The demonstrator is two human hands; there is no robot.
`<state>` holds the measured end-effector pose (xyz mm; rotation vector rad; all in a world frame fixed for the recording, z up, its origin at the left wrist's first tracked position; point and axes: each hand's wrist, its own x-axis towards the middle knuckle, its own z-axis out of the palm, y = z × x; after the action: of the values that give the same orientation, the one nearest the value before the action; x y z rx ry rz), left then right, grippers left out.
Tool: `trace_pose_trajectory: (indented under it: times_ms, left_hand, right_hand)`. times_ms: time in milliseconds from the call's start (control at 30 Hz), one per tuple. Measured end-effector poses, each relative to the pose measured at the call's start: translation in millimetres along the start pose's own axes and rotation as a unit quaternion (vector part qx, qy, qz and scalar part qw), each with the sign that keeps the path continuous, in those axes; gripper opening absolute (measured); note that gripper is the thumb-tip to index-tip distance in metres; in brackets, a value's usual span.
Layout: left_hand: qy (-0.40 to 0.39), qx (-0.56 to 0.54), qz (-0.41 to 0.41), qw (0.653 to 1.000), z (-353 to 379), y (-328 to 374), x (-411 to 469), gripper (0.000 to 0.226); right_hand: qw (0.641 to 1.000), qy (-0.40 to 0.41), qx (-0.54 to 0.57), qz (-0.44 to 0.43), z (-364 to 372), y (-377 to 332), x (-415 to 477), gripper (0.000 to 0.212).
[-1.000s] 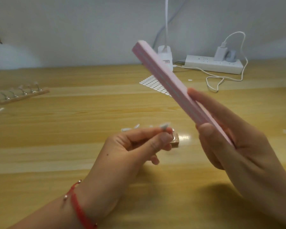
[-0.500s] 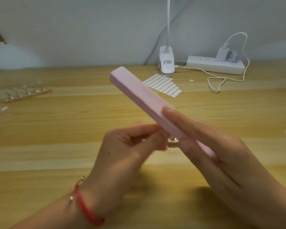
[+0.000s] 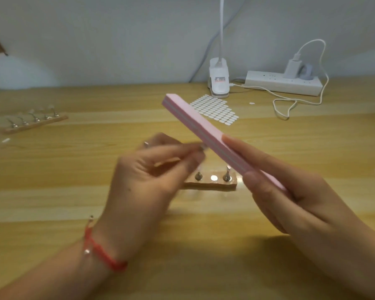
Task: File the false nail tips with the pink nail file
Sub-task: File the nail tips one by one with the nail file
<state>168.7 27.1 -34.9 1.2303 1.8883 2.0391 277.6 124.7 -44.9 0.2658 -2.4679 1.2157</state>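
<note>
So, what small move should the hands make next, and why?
Probably draw the pink nail file along the small piece pinched in the left hand. The right hand grips the file's near end, and the pinched piece sits at its lower edge; blur hides whether they touch.

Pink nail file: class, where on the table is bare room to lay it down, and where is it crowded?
Bare table lies between the left nail stand and the sticker sheet, and on the right, nearer than the cable. Crowded: back right, around lamp clip and power strip.
</note>
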Motion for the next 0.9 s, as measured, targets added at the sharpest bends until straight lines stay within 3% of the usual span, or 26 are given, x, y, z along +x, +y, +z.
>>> trace_pose_trajectory:
  times_ms: [67,133,300,400,500,633,733,900]
  left_hand:
    - [0.003,0.021,0.015,1.0,-2.1,0.8,0.3,0.015]
    - [-0.033,0.072,0.039,0.996,0.5,3.2,-2.8,0.014]
    - [-0.014,0.092,0.064,0.994,-1.0,2.6,-1.4,0.014]
    - [-0.049,0.115,0.08,0.989,2.3,4.9,-4.2,0.012]
    - [-0.01,0.106,0.067,0.992,-2.9,2.0,-0.8,0.015]
    - [-0.055,0.121,0.07,0.989,2.9,3.8,-4.7,0.014]
    - [-0.013,0.107,0.057,0.993,-2.4,2.2,-1.1,0.016]
    - [-0.048,0.097,0.059,0.992,0.4,3.5,-2.6,0.013]
  right_hand:
    - [0.988,0.082,0.051,0.119,-30.9,-3.4,-19.6,0.041]
    - [0.988,0.123,0.04,0.089,-39.5,6.0,-19.3,0.042]
    - [0.985,0.11,0.118,0.056,-35.9,23.7,-23.4,0.041]
    - [0.988,0.099,0.095,0.074,-34.7,22.3,-19.8,0.043]
    - [0.987,0.107,0.089,0.075,-35.7,19.8,-22.9,0.042]
    - [0.992,0.091,0.043,0.08,-34.7,13.8,-20.6,0.043]
    - [0.993,0.095,0.021,0.072,-35.5,10.4,-23.4,0.043]
    - [0.992,0.098,0.041,0.069,-35.2,5.7,-21.3,0.043]
